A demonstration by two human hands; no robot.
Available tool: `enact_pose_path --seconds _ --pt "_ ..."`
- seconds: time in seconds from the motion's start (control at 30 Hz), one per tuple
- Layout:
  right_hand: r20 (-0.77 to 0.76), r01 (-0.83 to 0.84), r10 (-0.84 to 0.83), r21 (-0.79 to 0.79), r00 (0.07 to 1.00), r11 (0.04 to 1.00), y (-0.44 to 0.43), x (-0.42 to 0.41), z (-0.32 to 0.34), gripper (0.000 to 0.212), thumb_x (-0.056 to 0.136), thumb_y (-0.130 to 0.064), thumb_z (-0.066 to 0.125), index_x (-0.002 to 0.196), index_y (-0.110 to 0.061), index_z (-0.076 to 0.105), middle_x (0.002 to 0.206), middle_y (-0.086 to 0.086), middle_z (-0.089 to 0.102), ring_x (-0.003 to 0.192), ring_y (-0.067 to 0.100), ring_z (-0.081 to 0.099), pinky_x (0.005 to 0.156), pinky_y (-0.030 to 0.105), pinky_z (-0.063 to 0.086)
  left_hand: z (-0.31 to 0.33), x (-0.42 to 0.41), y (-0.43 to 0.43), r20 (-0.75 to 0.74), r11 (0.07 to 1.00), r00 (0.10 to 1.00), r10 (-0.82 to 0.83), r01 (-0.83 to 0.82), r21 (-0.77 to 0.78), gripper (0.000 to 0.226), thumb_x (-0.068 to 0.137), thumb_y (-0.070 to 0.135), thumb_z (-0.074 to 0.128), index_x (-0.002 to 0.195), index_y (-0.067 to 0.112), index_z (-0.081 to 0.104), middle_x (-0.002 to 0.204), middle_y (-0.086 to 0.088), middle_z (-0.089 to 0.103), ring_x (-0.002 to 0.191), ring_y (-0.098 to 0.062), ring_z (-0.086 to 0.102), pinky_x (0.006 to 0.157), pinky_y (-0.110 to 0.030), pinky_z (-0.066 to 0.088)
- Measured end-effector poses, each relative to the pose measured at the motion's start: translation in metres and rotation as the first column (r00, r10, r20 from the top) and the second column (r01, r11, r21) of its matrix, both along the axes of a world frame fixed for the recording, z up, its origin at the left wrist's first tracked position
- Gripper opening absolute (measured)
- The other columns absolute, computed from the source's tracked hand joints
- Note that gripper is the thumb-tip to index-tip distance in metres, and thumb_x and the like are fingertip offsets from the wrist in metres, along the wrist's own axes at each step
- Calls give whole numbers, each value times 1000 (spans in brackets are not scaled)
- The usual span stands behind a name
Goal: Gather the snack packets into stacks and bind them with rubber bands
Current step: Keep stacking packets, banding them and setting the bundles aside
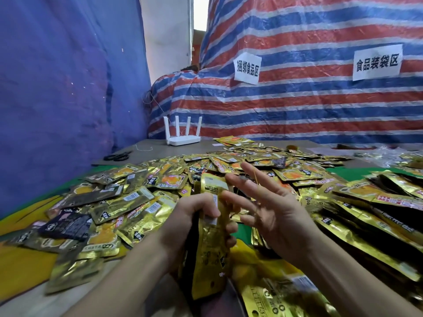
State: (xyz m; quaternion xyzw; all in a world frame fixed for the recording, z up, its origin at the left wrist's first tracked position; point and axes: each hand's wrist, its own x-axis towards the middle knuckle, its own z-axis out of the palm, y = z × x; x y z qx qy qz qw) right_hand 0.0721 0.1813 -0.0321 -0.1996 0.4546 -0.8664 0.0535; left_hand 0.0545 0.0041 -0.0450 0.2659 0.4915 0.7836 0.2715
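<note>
Loose packets (pixel 142 202) crowd the table (pixel 160 150) around your hands; scissors (pixel 117 156) and a white router (pixel 183 139) sit at the far edge. Your left hand (pixel 194 216) grips the packet stack (pixel 211 248) mid-table, standing on end, top tilted away. Your right hand (pixel 270 209), fingers spread wide, carries a rubber band (pixel 256 179) beside it.

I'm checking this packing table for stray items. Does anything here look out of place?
The white router with four upright antennas at the far edge of the table is the odd one: it is no packing item. Black scissors lie to its left. The loose snack packets are strewn about, unstacked, as expected mid-task.
</note>
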Motion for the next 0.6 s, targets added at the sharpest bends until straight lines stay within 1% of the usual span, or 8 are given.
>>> enact_pose_path --seconds 0.07,0.13,0.23,0.3,0.37,0.43,0.47,0.6 --pt "-61 83 -76 127 995 988 1 2 -4 59 67 -9 85 123 -15 69 122 13 72 106 31 73 61 40 64 1 2 0 105 990 984 142 -140 -27 31 52 16 65 81 7 64 76 -13 48 64 -24 49 66 -35 40" --pt "-135 205 -171 299 976 932 -3 5 -6 71 56 -13 95 123 -17 71 124 7 72 108 26 73 71 46 64 1 3 1 99 943 938 332 -331 -25 32 56 16 61 88 10 67 77 -13 50 61 -25 51 64 -34 41" --pt "-284 360 -236 554 929 751 -15 11 -13 72 56 -30 97 124 -28 71 120 -6 74 109 10 71 85 45 62 2 1 4 108 801 803 585 -594 74 34 63 11 63 97 14 63 76 -11 50 53 -22 53 51 -30 48" --pt "-355 424 -246 623 902 657 -22 14 -16 74 53 -44 91 124 -36 71 118 -17 73 111 -2 66 93 43 58 3 1 6 72 668 684 726 -726 166 34 77 9 63 108 25 63 72 -8 52 56 -23 54 51 -31 48" --pt "-395 437 -214 655 893 616 -29 16 -17 74 53 -50 88 124 -44 68 118 -28 69 111 -10 62 95 32 56 4 2 7 33 568 592 805 -787 240 44 85 10 64 114 42 62 77 -9 57 65 -24 60 59 -39 54" --pt "-423 432 -163 682 891 590 -34 16 -21 72 55 -49 88 123 -48 65 119 -32 66 111 -14 59 92 13 49 7 3 7 27 521 550 835 -804 287 51 79 18 68 119 48 58 85 -11 58 77 -29 61 72 -48 54" --pt "-422 426 -151 693 894 581 -37 17 -23 75 55 -47 88 126 -45 63 122 -29 65 114 -14 57 93 11 47 8 3 6 19 510 539 842 -808 294 53 76 22 68 120 49 56 85 -10 59 81 -30 61 76 -50 54" --pt "-382 417 -196 675 903 609 -40 17 -28 87 49 -53 87 131 -39 61 131 -20 63 121 -7 57 106 26 46 6 7 11 79 525 567 820 -800 291 44 89 19 68 122 47 58 87 -10 65 82 -29 66 77 -48 59"
